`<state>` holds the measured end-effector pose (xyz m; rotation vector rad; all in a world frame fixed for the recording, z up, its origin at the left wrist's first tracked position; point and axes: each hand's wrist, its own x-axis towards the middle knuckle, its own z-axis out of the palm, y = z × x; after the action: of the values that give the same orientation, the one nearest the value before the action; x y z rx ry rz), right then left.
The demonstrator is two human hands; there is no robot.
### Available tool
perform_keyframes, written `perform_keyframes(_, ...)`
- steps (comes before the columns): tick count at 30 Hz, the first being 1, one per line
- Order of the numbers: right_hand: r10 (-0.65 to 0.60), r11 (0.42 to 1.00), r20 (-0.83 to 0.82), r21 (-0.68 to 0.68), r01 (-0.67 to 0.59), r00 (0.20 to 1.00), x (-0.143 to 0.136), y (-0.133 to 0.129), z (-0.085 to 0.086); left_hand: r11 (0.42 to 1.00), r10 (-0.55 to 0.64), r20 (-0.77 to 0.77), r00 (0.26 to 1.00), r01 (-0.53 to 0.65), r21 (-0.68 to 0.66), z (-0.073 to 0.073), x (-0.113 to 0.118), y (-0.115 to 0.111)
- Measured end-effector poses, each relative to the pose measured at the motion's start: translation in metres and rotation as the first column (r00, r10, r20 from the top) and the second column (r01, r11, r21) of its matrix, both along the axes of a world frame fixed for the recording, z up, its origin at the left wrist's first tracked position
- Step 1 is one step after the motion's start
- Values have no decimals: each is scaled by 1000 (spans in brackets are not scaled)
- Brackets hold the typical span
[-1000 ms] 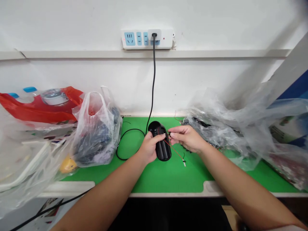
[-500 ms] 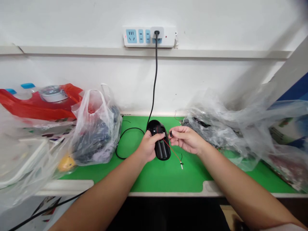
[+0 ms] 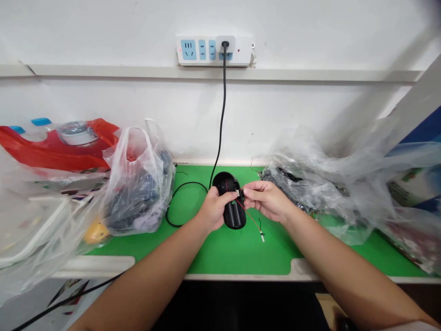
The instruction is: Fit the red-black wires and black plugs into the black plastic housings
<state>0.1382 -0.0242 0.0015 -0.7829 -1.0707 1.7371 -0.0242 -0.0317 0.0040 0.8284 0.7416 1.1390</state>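
Note:
My left hand (image 3: 214, 209) is closed on the left side of a glossy black oval plastic housing (image 3: 234, 218), its thumb lying over the inside near a small white connector (image 3: 237, 192). The housing is tilted, with its hollow side towards me. My right hand (image 3: 262, 198) pinches a small dark piece at the housing's right edge; the fingertips mostly hide it, and whether it touches the housing I cannot tell. A thin red wire (image 3: 248, 215) runs out of the housing to a small white-ended plug (image 3: 262, 236) on the green mat (image 3: 237, 257).
A black cable (image 3: 222, 115) hangs from the wall power strip (image 3: 213, 50) to behind the housing, and a black cable loop (image 3: 168, 207) lies to the left. Filled plastic bags (image 3: 138, 193) stand left, beside a red bag (image 3: 58, 151). More clear bags (image 3: 320, 184) lie right.
My right fingertips have come against the housing's right edge with the small dark piece, which is now more hidden. The housing has tilted slightly and shifted a little to the right.

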Motion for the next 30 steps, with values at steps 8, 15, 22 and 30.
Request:
perform_keyframes(8,-90,995,67,58,86,994,-5,-3,1,998,-2,-47,999,5,57,2,1,-1)
perform_keyframes(15,-159,986,97,55,154,982,-14,-5,-1,988,122,-169,978,-103,115,-4,0,3)
perform_keyframes(22,-202,959,289,253,129,936,-21,-10,-3,984,145,-230,962,-116,135,-1,0,2)
perform_keyframes(30,-442,676,515,729,-105,735,-29,-18,-2,960,244,-234,941,-200,198,-13,-5,9)
